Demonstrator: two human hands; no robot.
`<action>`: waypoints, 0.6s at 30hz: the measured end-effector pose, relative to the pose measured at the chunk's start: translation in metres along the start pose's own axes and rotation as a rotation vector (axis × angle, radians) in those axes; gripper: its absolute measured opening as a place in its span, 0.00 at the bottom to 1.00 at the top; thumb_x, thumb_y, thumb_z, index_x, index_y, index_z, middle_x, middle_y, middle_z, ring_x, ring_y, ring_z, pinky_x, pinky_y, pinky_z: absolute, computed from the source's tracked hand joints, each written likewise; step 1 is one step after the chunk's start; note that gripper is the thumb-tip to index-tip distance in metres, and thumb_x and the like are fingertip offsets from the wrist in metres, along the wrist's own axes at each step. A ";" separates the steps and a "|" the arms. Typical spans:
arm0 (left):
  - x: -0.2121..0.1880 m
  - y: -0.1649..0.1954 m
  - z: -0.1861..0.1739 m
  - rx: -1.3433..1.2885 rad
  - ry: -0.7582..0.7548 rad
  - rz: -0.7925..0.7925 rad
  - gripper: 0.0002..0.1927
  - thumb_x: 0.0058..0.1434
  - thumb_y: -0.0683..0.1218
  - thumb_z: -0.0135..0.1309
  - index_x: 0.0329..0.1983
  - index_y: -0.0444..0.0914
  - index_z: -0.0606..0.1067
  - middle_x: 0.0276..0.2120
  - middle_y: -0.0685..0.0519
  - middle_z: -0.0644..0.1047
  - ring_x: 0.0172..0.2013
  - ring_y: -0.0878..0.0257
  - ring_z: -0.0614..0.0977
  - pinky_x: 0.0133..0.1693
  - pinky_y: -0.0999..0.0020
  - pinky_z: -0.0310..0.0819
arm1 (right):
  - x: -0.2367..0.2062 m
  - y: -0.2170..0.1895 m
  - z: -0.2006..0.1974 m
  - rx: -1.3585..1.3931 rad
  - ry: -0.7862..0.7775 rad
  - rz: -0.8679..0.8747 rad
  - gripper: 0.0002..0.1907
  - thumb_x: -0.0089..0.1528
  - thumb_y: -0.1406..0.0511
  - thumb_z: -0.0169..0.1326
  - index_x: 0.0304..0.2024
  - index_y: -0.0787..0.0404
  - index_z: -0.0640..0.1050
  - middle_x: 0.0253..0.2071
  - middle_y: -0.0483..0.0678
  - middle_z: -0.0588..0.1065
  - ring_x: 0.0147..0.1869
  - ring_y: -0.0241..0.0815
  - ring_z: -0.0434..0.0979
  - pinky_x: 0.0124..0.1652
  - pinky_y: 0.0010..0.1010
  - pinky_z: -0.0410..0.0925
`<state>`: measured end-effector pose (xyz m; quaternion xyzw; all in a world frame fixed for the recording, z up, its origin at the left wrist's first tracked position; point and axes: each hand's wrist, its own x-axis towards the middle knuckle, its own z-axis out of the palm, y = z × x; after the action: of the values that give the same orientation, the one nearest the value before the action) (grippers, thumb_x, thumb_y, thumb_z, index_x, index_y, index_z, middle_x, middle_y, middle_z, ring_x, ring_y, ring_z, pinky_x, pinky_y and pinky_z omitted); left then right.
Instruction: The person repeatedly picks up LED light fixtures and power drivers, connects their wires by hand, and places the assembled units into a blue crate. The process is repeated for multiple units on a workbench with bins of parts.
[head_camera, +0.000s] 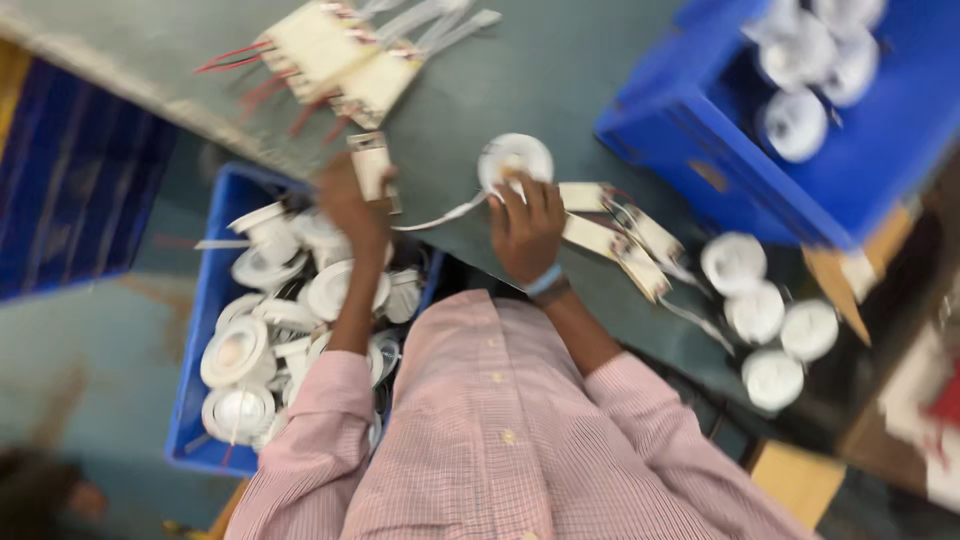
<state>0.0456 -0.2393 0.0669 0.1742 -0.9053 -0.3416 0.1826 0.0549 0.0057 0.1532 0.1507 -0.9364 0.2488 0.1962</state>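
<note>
My left hand (350, 208) is raised over the table edge and grips a small cream rectangular driver box (371, 162). My right hand (526, 228) rests on the grey-green table (560, 80) and its fingers hold a round white downlight (515, 158). A thin white cable (440, 216) runs between the box and the downlight. Both arms wear pink checked sleeves, and a blue band sits on the right wrist. The picture is blurred by motion.
A blue crate (205, 300) heaped with white downlights stands below the table at left. A second blue crate (700, 120) with round lights sits at top right. Cream driver boxes with red wires (330, 50) lie at the top; more boxes (620, 235) and several loose downlights (760, 310) lie to the right.
</note>
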 end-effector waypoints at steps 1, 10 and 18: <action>0.001 -0.008 -0.003 0.177 0.061 0.122 0.36 0.56 0.56 0.73 0.60 0.32 0.72 0.52 0.39 0.74 0.53 0.40 0.73 0.53 0.46 0.68 | 0.008 0.006 -0.001 -0.102 0.055 0.005 0.22 0.63 0.58 0.62 0.57 0.54 0.76 0.64 0.54 0.71 0.64 0.62 0.69 0.61 0.53 0.65; -0.017 -0.013 0.007 -0.124 -0.279 0.014 0.39 0.55 0.43 0.70 0.67 0.33 0.65 0.51 0.38 0.77 0.48 0.45 0.79 0.49 0.53 0.74 | 0.022 0.042 0.007 0.153 -0.347 0.226 0.59 0.47 0.48 0.69 0.75 0.53 0.56 0.64 0.62 0.65 0.64 0.65 0.69 0.51 0.55 0.71; -0.060 0.068 0.020 -0.551 -0.623 -0.334 0.39 0.63 0.43 0.68 0.74 0.39 0.61 0.37 0.44 0.80 0.34 0.62 0.81 0.32 0.67 0.75 | -0.132 0.058 -0.144 0.116 0.192 0.662 0.39 0.52 0.55 0.73 0.60 0.64 0.72 0.53 0.59 0.75 0.57 0.57 0.76 0.55 0.48 0.71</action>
<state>0.0764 -0.1540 0.0861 0.1517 -0.7518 -0.6309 -0.1168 0.1908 0.1543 0.1863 -0.1744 -0.8962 0.3646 0.1831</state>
